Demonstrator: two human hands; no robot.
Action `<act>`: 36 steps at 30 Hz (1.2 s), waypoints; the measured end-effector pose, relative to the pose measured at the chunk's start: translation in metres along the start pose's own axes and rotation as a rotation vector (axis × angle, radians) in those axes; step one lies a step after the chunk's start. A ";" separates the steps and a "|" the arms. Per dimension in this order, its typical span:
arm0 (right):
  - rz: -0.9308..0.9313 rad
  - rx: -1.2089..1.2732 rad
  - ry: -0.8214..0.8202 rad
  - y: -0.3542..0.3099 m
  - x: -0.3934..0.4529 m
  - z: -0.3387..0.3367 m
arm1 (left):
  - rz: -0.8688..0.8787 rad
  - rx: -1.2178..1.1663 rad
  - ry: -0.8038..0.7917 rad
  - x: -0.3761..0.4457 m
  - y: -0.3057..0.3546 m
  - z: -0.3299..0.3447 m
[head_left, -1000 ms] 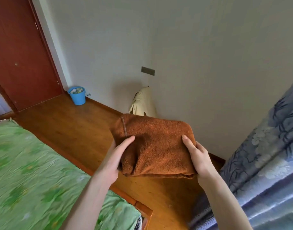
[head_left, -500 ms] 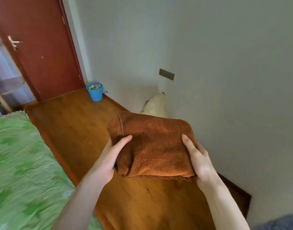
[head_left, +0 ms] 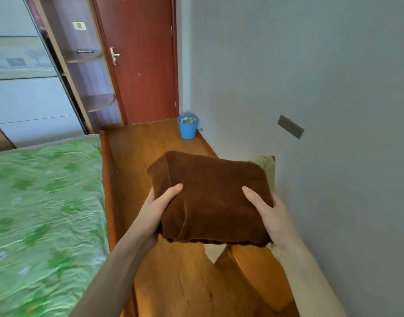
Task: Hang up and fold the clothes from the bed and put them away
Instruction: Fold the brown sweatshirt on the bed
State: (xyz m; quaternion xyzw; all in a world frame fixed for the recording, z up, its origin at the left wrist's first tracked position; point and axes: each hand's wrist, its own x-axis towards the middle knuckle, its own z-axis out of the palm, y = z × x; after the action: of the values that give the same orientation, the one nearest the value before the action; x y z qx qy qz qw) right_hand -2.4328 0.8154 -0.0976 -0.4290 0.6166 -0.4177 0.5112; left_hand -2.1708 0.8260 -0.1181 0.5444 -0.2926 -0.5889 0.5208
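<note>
Both hands, left hand and right hand, clasp my folded brown towel at its sides above the floor beside the bed, so I should carry it level, keeping the folds.

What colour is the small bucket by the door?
Blue bucket, clearest in the head view.

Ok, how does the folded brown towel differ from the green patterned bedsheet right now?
The folded brown fleecy towel is plain and dark; the green patterned bedsheet is light with leafy blotches. The towel is folded into a compact bundle, held in the air between the left hand and right hand; the bedsheet lies spread flat and wrinkled over the bed. Both are soft fabric.
</note>
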 end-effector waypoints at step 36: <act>-0.016 -0.084 -0.459 -0.192 0.425 0.375 | 0.240 -0.131 0.422 0.370 0.225 -0.200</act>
State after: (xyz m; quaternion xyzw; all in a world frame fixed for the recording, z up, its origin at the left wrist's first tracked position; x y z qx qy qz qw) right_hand -2.0884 0.3263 -0.0787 -0.5386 0.4975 -0.2872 0.6164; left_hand -1.8654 0.4611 -0.0845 0.5816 -0.2011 -0.4138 0.6709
